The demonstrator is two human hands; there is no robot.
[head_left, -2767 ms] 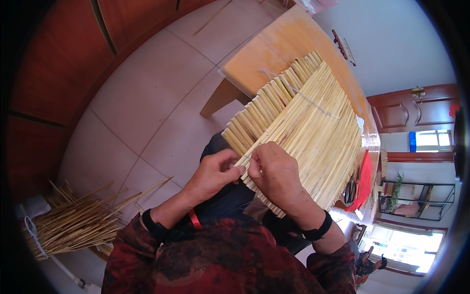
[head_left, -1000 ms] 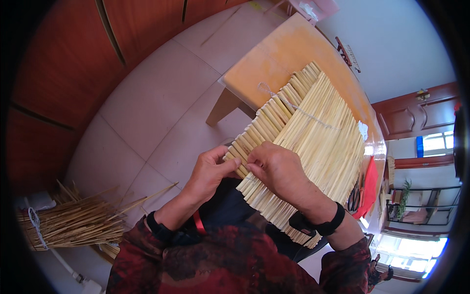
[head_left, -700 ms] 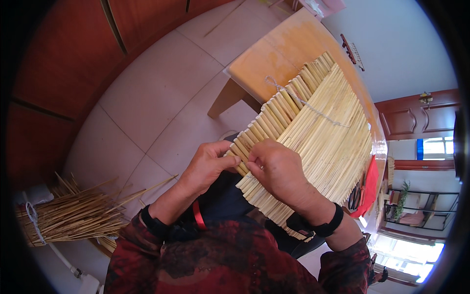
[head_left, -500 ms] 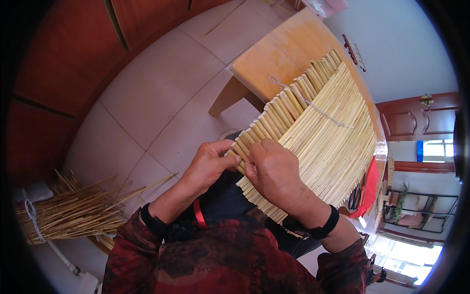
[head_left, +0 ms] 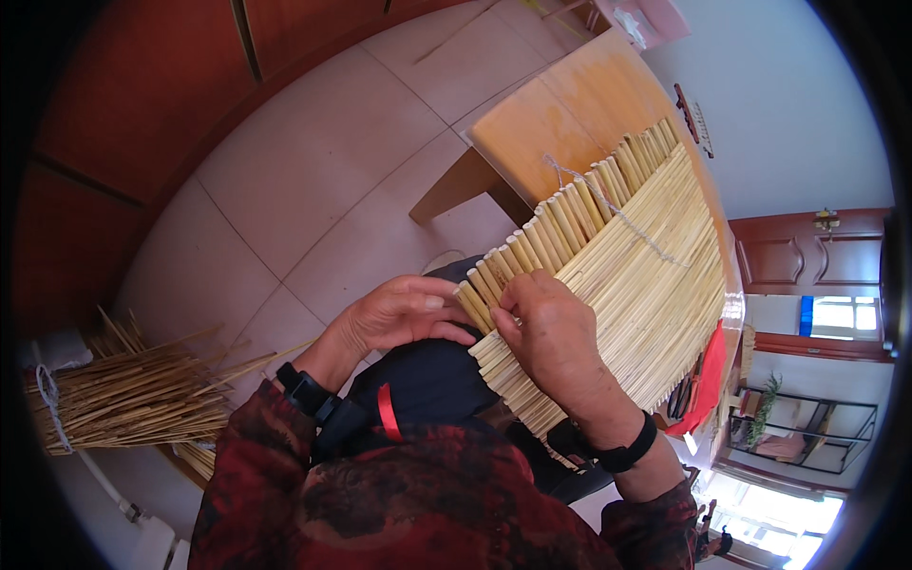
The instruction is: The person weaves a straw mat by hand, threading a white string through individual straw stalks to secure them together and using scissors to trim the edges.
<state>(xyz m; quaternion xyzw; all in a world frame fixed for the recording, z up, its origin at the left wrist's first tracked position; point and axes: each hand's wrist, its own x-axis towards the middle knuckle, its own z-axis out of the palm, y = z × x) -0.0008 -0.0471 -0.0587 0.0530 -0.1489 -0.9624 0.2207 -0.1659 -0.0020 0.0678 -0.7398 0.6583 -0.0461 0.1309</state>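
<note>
A mat of pale straw-coloured stalks [head_left: 636, 294] lies across my lap and onto the wooden table. Thicker short stalk ends [head_left: 543, 237] line its left edge in a stepped row. My right hand [head_left: 556, 328] rests over the near left part of the mat, its thumb and fingers closed on the stalks there; the fingertips are partly hidden. Just left of the nearest stalk ends, my left hand [head_left: 404, 312] is empty, thumb and fingers apart. A thin grey-white twine [head_left: 622, 214] lies loosely across the mat's far part.
The orange-brown table [head_left: 556, 119] extends away beneath the mat. A tied bundle of thin stalks [head_left: 133, 399] stands at the lower left. Red cloth [head_left: 701, 389] hangs by the mat's right edge. Red-brown cabinets [head_left: 133, 104] border the tiled floor [head_left: 313, 171].
My left hand has come off the stalk ends and moved slightly left, its fingers spreading. My right hand stays at the mat's near edge. The whole view has shifted a little.
</note>
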